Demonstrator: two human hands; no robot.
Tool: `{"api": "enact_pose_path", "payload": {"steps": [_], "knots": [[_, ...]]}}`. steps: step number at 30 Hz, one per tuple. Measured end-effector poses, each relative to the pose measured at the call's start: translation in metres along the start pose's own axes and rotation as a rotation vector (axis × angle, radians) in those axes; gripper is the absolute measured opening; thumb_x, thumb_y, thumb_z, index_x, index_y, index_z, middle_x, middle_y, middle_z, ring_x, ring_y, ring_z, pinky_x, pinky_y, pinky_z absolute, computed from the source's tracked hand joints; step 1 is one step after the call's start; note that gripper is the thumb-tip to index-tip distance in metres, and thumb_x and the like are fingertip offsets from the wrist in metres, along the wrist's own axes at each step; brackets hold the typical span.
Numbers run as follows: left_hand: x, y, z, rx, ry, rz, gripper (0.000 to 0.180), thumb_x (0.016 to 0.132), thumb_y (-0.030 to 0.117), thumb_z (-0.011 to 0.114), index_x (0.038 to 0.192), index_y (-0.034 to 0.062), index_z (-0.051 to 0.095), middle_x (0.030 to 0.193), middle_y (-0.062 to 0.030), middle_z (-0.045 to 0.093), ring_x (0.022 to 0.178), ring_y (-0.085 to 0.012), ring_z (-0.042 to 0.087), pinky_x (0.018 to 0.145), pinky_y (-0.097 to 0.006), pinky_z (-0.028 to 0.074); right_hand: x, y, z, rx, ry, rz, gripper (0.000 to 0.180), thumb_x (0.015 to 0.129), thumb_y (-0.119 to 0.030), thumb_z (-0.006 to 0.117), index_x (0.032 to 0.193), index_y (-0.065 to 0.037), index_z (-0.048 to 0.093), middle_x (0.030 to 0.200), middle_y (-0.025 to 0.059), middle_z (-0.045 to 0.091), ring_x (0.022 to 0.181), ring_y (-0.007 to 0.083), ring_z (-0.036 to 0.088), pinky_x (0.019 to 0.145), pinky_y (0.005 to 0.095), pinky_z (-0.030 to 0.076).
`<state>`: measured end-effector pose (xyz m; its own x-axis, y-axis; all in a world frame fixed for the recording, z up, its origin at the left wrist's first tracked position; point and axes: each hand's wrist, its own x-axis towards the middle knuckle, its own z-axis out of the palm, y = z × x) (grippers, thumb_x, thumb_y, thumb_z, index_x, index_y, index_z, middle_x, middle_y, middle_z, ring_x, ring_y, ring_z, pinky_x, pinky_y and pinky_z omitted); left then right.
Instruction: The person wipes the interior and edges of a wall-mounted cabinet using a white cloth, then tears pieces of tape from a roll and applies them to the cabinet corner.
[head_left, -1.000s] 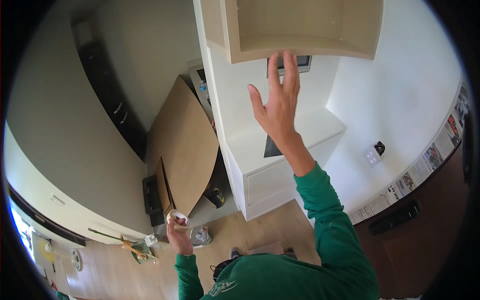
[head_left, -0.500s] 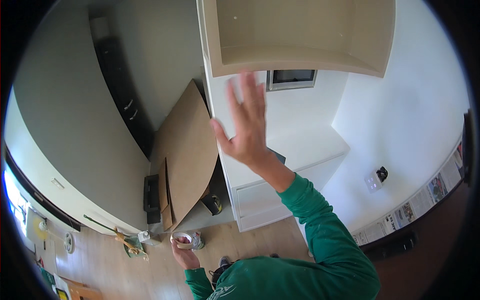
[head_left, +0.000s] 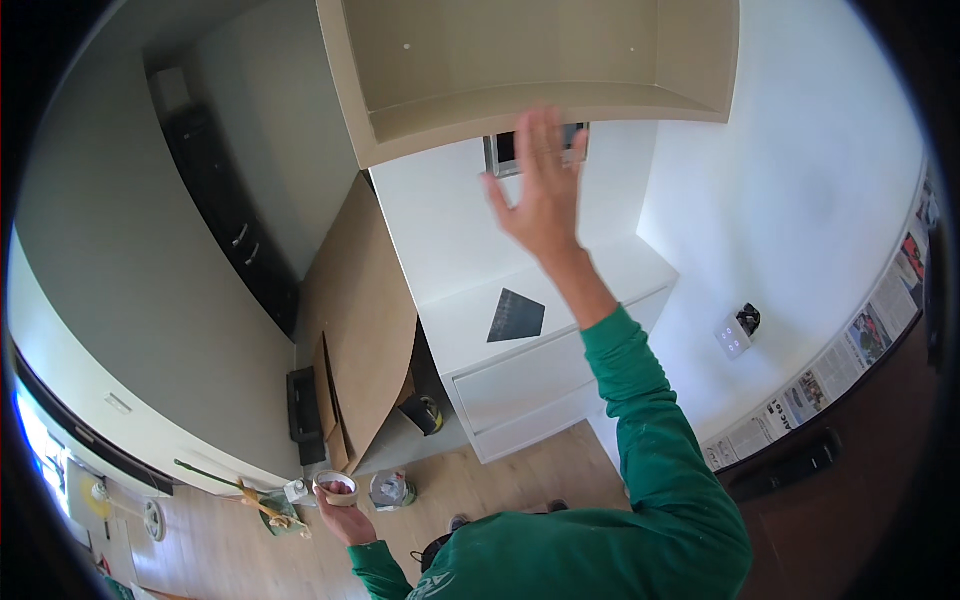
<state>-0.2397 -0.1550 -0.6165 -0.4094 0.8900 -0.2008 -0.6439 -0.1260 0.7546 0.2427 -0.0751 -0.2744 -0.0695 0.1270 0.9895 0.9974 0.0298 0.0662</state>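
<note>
In my left hand (head_left: pixel 347 522) is a pale ring-shaped roll of tape (head_left: pixel 342 500), low at the left of my body. The fingers show through the hole of the roll. My right hand (head_left: pixel 545 198) is raised with its fingers spread and holds nothing; motion blurs the fingertips. It appears just below or at the lower edge of a beige open wall cabinet (head_left: pixel 540 110), and I cannot tell whether it touches. Behind the fingers a small metal-framed opening (head_left: pixel 500 155) is partly covered. A dark grey sheet (head_left: pixel 517 316) lies on the white low cabinet (head_left: pixel 520 390) below.
A large brown board (head_left: pixel 365 300) leans at the left, beside a dark wall-mounted unit (head_left: pixel 225 200). On the wooden floor stand a clear bucket or bag (head_left: pixel 391 491) and a dustpan with a brush (head_left: pixel 275 512). Newspaper (head_left: pixel 800 395) lines the right edge. A wall switch box (head_left: pixel 733 338) hangs nearby.
The view has shifted right. My right hand has moved right along the cabinet's lower edge, uncovering the grey sheet. My left hand still holds the tape roll, now apart from the clear container in view.
</note>
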Motion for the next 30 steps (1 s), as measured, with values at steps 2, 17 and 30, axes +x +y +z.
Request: {"api": "enact_pose_path", "payload": {"steps": [2, 17, 30], "knots": [[-0.006, 0.003, 0.006, -0.007, -0.013, -0.002, 0.04, 0.102, 0.042, 0.062, 0.124, 0.0087, 0.058, 0.1, -0.0014, 0.061, 0.094, -0.0139, 0.06, 0.089, -0.032, 0.049, -0.003, 0.038, -0.012, -0.128, 0.041, 0.08, 0.092, 0.089, -0.035, 0.071, 0.159, 0.002, 0.024, 0.165, 0.024, 0.025, 0.154, 0.0388, 0.023, 0.121, 0.0667, 0.007], [-0.012, -0.023, 0.03, -0.041, -0.149, -0.118, 0.026, 0.103, 0.036, 0.061, 0.103, 0.0108, 0.061, 0.092, -0.0006, 0.064, 0.087, -0.0135, 0.061, 0.084, -0.033, 0.05, 0.023, -0.016, -0.037, 0.414, 0.402, 0.132, 0.011, 0.083, -0.001, 0.076, 0.09, -0.007, 0.071, 0.09, 0.0067, 0.07, 0.086, 0.0283, 0.063, 0.079, 0.0392, 0.05], [-0.014, -0.018, 0.017, 0.031, -0.041, -0.126, 0.024, 0.105, 0.036, 0.056, 0.1, 0.0127, 0.058, 0.09, 0.0009, 0.059, 0.086, -0.0123, 0.057, 0.082, -0.03, 0.048, 0.051, 0.023, -0.038, 0.244, 0.254, 0.27, 0.013, 0.075, -0.006, 0.083, 0.074, -0.005, 0.07, 0.075, 0.0027, 0.068, 0.086, 0.0237, 0.058, 0.081, 0.0374, 0.047]]}}
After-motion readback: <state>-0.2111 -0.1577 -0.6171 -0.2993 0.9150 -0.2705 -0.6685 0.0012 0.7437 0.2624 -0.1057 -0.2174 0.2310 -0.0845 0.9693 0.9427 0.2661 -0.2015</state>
